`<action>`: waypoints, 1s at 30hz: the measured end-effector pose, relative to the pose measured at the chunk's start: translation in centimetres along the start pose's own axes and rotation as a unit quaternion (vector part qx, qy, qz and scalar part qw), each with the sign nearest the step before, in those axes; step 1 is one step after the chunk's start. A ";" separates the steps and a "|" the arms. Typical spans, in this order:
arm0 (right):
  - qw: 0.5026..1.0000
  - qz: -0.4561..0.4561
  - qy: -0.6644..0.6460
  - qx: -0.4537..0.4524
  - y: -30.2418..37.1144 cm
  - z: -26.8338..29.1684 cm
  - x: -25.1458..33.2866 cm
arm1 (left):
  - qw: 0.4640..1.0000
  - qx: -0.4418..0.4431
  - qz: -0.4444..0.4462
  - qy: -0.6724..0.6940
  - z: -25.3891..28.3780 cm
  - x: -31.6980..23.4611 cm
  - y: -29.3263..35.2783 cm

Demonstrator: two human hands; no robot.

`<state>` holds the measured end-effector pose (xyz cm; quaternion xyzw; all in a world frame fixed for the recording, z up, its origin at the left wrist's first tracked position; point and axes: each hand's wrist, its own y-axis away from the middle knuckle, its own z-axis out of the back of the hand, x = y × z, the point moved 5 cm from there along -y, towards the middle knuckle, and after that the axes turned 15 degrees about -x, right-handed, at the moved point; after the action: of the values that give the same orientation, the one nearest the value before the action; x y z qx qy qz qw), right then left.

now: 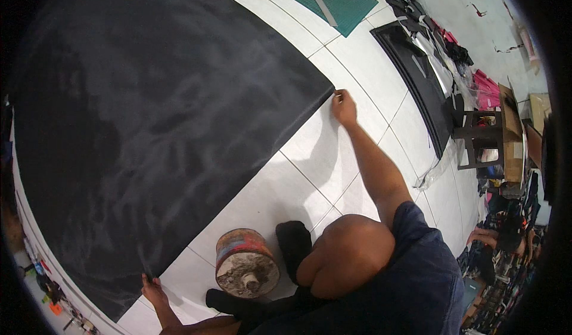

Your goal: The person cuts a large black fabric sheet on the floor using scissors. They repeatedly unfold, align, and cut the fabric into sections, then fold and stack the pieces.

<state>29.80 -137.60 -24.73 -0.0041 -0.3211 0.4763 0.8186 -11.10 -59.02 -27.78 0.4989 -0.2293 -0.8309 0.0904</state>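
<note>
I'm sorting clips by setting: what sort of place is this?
Probably a fabric workshop: a large black sheet spread over white floor tiles, a green mat bearing a grey strip, and layered black material.

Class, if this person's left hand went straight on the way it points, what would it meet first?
The black sheet: its near edge is right at the left hand's fingertips. Whether the hand would slide over or under it is unclear from this view.

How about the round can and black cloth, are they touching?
Apart: the head view shows white tiles between the round can and the black cloth.
</note>
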 end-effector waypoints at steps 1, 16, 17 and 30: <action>0.999 0.014 0.047 -0.004 -2.4 0.5 -3.1 | 1.000 0.012 0.010 0.013 -0.7 0.9 0.1; 0.974 -0.023 0.080 0.212 -8.2 -3.2 -0.2 | 0.997 -0.074 -0.010 -0.006 0.1 1.7 -1.0; 0.971 -0.028 0.079 0.222 -8.3 -3.6 -0.2 | 0.997 -0.077 -0.001 -0.002 0.3 1.7 -1.2; 0.976 -0.022 0.018 0.217 -7.6 -3.9 1.0 | 0.992 -0.036 -0.102 -0.059 0.9 1.3 -1.3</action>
<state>38.09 -139.76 -24.90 0.1718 -0.1956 0.5164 0.8158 -12.42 -58.07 -29.06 0.4664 -0.1518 -0.8714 0.0096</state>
